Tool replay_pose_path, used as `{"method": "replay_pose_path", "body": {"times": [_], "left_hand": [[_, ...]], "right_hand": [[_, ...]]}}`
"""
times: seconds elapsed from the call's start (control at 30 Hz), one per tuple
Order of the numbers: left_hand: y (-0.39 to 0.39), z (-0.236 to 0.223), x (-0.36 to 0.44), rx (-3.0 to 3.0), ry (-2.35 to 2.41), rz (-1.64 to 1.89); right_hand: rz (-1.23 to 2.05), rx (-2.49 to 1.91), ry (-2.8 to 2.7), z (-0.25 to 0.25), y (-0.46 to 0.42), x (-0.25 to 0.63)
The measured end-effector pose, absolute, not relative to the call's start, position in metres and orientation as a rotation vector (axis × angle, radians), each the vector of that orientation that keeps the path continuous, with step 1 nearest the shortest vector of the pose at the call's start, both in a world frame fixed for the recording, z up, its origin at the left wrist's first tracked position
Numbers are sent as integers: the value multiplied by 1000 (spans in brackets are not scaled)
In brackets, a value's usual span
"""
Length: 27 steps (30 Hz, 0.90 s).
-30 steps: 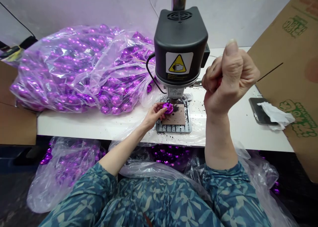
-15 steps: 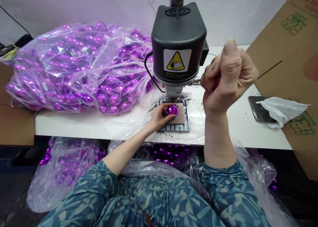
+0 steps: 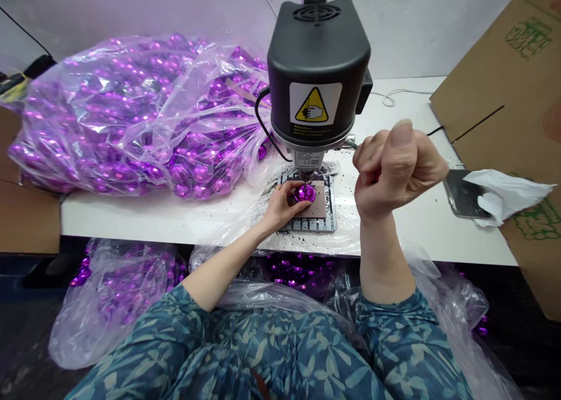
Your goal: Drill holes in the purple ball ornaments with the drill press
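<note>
My left hand (image 3: 280, 207) pinches a shiny purple faceted ball (image 3: 305, 194) between thumb and fingers. The ball rests on a small brown board (image 3: 316, 209) over the slotted metal base (image 3: 331, 220) of a bench drill press (image 3: 318, 49). Just above the ball sits the chuck (image 3: 307, 175); whether the bit touches it I cannot tell. On the right side of the machine, my right hand (image 3: 397, 172) is closed round the end of its feed lever (image 3: 350, 143). The grip hides most of that lever.
A big clear bag of purple balls (image 3: 131, 120) lies left of the press. Dark shavings litter the white table (image 3: 131, 219). At right are a phone (image 3: 467, 195), a crumpled white tissue (image 3: 508, 192) and a cardboard box (image 3: 491, 84). More bagged balls (image 3: 302, 271) sit below the table edge.
My right hand has come down and slightly left with the feed lever. My left hand still holds the ball in the same spot. The view has shifted a little.
</note>
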<state>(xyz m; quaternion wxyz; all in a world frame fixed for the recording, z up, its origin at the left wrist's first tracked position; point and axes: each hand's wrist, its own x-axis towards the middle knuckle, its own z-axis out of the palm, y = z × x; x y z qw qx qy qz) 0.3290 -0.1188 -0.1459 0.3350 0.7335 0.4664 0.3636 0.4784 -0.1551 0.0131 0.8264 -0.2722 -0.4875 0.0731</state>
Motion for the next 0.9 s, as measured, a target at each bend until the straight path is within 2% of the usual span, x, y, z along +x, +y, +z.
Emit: {"method": "replay_pose_path", "body": {"times": [0.67,0.9], "left_hand": [[-119,-146,329,1923,1182,973],[-119,-149,329,1918,1182,1002]], "right_hand": [[-135,-242,-1234,-21,-137,490],[-147,-150,-1304,-31,-137,490]]}}
